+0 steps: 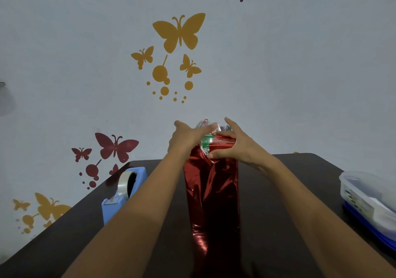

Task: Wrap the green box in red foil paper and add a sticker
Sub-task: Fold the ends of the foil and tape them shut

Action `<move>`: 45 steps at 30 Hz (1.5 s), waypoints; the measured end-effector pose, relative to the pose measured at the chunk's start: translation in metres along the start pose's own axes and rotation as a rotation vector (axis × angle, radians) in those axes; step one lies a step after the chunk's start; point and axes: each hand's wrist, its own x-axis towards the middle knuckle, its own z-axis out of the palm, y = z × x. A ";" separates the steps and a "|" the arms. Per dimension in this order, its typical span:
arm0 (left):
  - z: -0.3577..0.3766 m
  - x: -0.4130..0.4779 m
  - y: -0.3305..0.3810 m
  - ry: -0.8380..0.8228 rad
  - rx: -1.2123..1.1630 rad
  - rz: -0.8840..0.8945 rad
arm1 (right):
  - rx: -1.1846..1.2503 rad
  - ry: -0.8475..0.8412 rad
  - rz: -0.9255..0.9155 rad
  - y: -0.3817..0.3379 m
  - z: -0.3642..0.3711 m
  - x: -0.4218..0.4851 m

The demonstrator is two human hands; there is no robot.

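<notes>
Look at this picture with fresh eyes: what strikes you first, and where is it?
The shiny red foil paper stands out first, at the centre over the dark table, with the green box showing at its far end between the left hand and right hand. Next come the yellow butterflies on the wall above and the blue tape dispenser at left.

Green box (207, 141) mostly hidden under red foil (211, 192); container (351, 190) cropped right.
</notes>
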 end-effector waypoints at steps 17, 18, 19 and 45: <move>-0.066 -0.023 -0.007 -0.288 -0.071 0.075 | 0.279 0.119 -0.167 0.031 0.032 -0.031; -0.064 -0.023 0.001 -0.249 0.041 0.128 | 0.280 0.129 -0.151 0.032 0.035 -0.031; -0.062 -0.025 0.010 -0.207 0.162 0.189 | 0.274 0.153 -0.138 0.031 0.037 -0.030; -0.085 0.010 0.046 0.081 -0.353 0.428 | 0.247 0.315 -0.114 0.040 0.038 -0.028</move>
